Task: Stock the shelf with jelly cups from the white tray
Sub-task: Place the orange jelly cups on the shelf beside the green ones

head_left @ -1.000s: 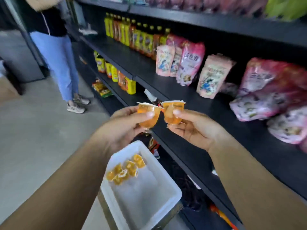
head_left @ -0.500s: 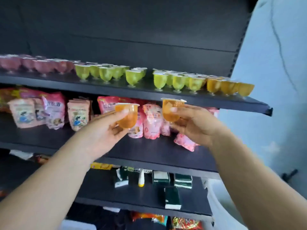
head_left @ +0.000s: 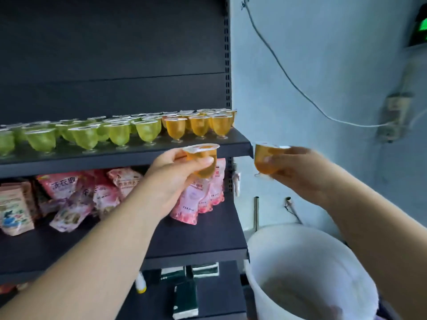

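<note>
Two orange jelly cups are going up to the shelf (head_left: 129,155).
The left hand (head_left: 178,172) is pinching one jelly cup (head_left: 201,158) below the shelf edge; the right hand (head_left: 298,172) is gripping another cup (head_left: 265,158) just past the shelf's end.

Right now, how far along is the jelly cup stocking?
Done: the top shelf already carries rows of green cups and orange cups near its right end. In hand: the left hand grips one orange cup, the right hand another, both below shelf level. Left: set both down beside the orange group. The tray is out of view, so the remaining stock is unknown.
</note>
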The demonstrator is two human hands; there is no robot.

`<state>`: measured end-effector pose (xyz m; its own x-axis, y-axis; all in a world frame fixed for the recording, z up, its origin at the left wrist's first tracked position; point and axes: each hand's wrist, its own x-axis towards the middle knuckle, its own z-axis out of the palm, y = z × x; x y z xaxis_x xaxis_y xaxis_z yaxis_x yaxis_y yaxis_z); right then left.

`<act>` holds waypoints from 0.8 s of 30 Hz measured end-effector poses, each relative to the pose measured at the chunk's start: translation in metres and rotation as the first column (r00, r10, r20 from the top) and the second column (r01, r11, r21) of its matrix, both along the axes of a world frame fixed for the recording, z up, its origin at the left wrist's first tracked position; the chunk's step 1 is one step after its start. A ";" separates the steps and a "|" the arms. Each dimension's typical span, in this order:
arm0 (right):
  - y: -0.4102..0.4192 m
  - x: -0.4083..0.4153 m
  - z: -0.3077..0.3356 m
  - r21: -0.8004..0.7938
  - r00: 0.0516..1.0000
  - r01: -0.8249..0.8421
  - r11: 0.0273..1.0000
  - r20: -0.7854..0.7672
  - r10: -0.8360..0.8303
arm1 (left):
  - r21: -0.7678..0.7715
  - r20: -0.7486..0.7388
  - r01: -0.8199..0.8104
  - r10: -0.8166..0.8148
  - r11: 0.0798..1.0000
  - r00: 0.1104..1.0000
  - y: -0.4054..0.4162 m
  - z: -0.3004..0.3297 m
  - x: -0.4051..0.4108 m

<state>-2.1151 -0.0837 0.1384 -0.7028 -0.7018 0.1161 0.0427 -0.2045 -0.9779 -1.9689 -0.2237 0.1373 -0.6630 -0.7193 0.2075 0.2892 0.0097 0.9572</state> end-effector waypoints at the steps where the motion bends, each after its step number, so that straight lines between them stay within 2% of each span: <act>1: 0.002 -0.012 -0.001 0.007 1.000 0.013 1.000 -0.004 -0.013 | 0.005 0.002 -0.031 0.031 0.999 1.000 0.003 0.000 -0.012; 4: 0.002 -0.034 -0.001 0.014 1.000 -0.001 1.000 -0.022 0.002 | 0.008 0.020 -0.111 0.111 0.994 0.994 0.006 0.000 -0.031; 10: -0.023 -0.076 -0.002 0.026 0.994 0.000 1.000 -0.109 0.003 | -0.140 0.042 -0.270 0.278 0.953 0.960 -0.024 0.005 -0.078; 12: -0.036 -0.089 0.002 0.016 0.993 0.018 1.000 -0.118 -0.016 | -0.238 0.070 -0.285 0.309 0.928 0.948 -0.033 0.006 -0.094; 17: -0.079 -0.131 0.007 -0.022 0.994 0.043 0.999 -0.103 -0.045 | -0.445 0.017 -0.294 0.336 0.846 0.942 -0.046 0.003 -0.130; 21: -0.119 -0.165 0.011 0.030 0.988 0.038 0.999 -0.151 -0.033 | -0.537 0.020 -0.289 0.354 0.793 0.935 -0.052 0.002 -0.144; 24: -0.145 -0.182 0.011 0.017 0.985 -0.010 1.000 -0.170 0.013 | -0.557 0.043 -0.333 0.427 0.761 0.903 -0.050 0.003 -0.150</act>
